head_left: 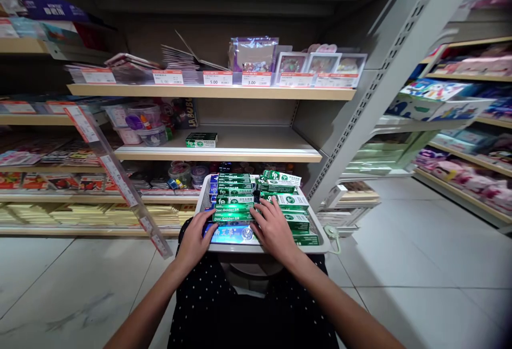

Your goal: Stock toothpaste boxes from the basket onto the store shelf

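A white tray (324,248) in front of my lap holds several long green-and-white cartons that look like toothpaste boxes (234,209), in two columns. My left hand (196,237) has its fingers on the left ends of the front boxes in the left column. From the other side, my right hand (274,226) presses its fingertips to the right ends of the same boxes. A blue box (232,234) lies nearest me, between both hands. The right column of green boxes (298,222) is partly covered by my right hand.
A short stack of matching boxes (201,140) stands on the middle shelf (256,144) ahead, beside clear plastic tubs (150,125). The shelf above carries cards and framed items. A price-label strip (120,178) slants at the left. A grey upright (372,88) stands at right.
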The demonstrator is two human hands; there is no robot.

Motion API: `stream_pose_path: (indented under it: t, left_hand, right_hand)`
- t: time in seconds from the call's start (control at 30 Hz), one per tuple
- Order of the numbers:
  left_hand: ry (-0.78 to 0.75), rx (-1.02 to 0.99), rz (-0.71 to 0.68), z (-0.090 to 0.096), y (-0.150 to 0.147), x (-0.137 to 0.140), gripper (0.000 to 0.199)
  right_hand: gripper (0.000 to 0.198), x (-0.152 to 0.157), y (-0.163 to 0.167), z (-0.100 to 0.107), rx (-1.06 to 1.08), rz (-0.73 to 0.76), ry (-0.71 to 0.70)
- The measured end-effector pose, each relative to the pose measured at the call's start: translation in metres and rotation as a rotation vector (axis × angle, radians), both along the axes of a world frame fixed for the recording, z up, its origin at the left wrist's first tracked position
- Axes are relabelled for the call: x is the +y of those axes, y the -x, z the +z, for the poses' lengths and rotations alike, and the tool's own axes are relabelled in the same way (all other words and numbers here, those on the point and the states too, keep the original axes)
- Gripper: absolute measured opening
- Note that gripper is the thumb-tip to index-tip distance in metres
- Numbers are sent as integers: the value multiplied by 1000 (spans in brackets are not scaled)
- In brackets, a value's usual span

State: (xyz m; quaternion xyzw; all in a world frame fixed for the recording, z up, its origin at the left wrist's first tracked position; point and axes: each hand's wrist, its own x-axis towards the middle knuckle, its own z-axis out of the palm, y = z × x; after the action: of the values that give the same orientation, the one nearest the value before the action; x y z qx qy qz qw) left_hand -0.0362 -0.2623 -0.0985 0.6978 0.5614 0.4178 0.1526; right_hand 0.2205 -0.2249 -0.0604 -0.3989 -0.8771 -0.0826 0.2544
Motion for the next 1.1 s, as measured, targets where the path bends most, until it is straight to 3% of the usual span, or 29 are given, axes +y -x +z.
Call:
stream_pose_path:
  t: [0.27, 0.43, 0.6, 0.8, 0.97, 1.1]
  left_hand:
    - [105, -234, 104, -1, 6, -1, 41]
    - [184, -401, 65, -2, 12, 6, 43]
    - [250, -444, 53, 2, 15, 10, 47]
    - [227, -561, 138, 1, 12, 13, 57]
    - [100, -535, 96, 28, 25, 42, 38]
    - [1, -464, 120, 60, 53, 100, 39]
  right_hand:
    - [31, -4, 10, 3, 127, 22, 45]
    - [34, -1, 12, 0, 180, 29, 42]
    - [35, 1, 13, -2, 218, 44, 43]
    - [33, 0, 20, -3, 342, 43, 50]
    - [42, 29, 34, 28, 445, 107, 149]
    - [36, 94, 64, 62, 601, 158, 317]
